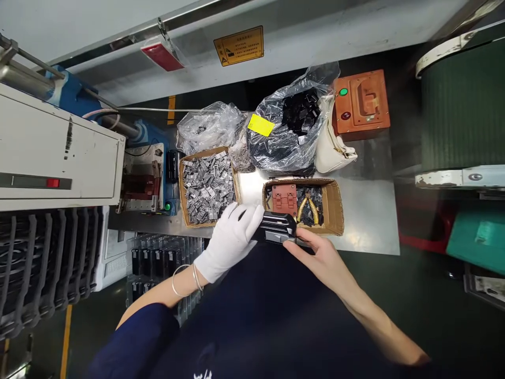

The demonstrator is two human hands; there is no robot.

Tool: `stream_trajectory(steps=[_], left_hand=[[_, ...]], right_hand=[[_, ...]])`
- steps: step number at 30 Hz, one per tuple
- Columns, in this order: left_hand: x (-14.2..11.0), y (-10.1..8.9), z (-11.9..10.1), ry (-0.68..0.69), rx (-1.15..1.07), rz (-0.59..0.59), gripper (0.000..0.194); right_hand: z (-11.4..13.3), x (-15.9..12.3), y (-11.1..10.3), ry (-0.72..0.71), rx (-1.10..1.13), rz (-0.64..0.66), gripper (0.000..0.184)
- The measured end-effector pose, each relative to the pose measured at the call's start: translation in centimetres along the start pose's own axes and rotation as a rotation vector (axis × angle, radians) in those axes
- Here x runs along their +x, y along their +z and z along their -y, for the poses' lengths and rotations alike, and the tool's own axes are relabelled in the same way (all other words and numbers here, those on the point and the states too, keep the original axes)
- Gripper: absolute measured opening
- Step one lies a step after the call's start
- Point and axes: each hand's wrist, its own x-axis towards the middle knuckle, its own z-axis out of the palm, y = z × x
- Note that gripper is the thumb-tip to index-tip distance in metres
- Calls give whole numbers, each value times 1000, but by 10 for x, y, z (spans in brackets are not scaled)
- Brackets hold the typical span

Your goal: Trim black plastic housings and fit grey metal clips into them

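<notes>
A glossy black plastic part (279, 220) with a grey piece on its near side is held in front of my body. My left hand (232, 237), in a white glove, is closed around its left end. With thumb and fingers, my bare right hand (324, 257) grips its right end. Just beyond lies a cardboard box (333, 208) containing a reddish-brown block (284, 198) and yellow-handled pliers (308, 209). Left of that, a second cardboard box (183, 197) is full of small grey parts (209, 187).
Clear plastic bags, one with black parts (302, 110), stand behind the boxes on the metal table (366, 221). An orange box (363, 105) with buttons is at back right. A white machine (59, 147) stands left, above a tray of black parts (158, 258).
</notes>
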Motion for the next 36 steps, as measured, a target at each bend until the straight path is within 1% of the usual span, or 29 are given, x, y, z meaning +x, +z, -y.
stream_trajectory(steps=[4,7,9,11,13,17,20,23,27,29,32,36], left_hand=[[-2,0,4,24,11,10,77],[-4,2,5,9,-22,33,74],[-6,4,5,10,-36,42,71],[-7,5,6,12,-46,41,70],[-7,4,7,10,-52,36,70],[-6,3,10,5,-47,50,72],[-7,5,13,5,-45,62,76],[-11,11,15,-2,-55,67,76],[-18,21,18,-22,-116,86,76],[-22,28,20,-49,-155,77,77],[-30,38,27,-100,-204,56,81],[-40,46,37,-208,-257,9,85]], right_hand=[[0,-2,2,-57,-32,-59,32],[-2,-4,6,-129,-67,-128,28],[-3,-5,9,-174,-81,-158,29],[-6,-5,12,-185,-80,-162,34],[-9,-2,12,-159,-57,-137,37],[-13,5,11,-78,5,-34,33],[-12,9,10,-55,12,27,32],[-10,13,11,-28,23,59,33],[-12,20,13,-24,18,62,42],[-14,27,15,-23,4,63,44],[-14,43,19,-20,-9,114,44],[-4,68,28,-57,-61,187,42]])
